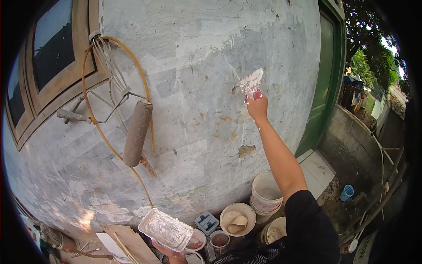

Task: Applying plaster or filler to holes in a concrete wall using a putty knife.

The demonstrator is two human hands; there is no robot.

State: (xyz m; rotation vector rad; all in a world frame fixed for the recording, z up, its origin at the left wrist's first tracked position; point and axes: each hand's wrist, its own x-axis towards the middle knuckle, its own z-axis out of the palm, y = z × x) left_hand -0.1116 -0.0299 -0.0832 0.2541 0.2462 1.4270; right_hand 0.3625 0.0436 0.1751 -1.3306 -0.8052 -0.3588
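My right hand (pixel 258 108) is closed round the red handle of a putty knife (pixel 252 82), its broad blade coated in white filler and held at the grey, patchy wall (pixel 206 88). Close below the blade, a small chipped spot shows in the plaster. Low in the view, my left hand (pixel 169 251) supports a shallow rectangular tray (pixel 166 229) smeared with white filler. Most of that hand's fingers are hidden under the tray. Left of my right arm, a bigger patch of broken plaster (pixel 247 151) exposes brownish material.
A paint roller (pixel 138 134), a whisk-like wire tool (pixel 112 66) and an orange hose (pixel 83 83) hang on the wall by a wooden window. Several buckets (pixel 266 187) stand along its foot. At right are a green door (pixel 323 66) and a blue cup (pixel 347 192).
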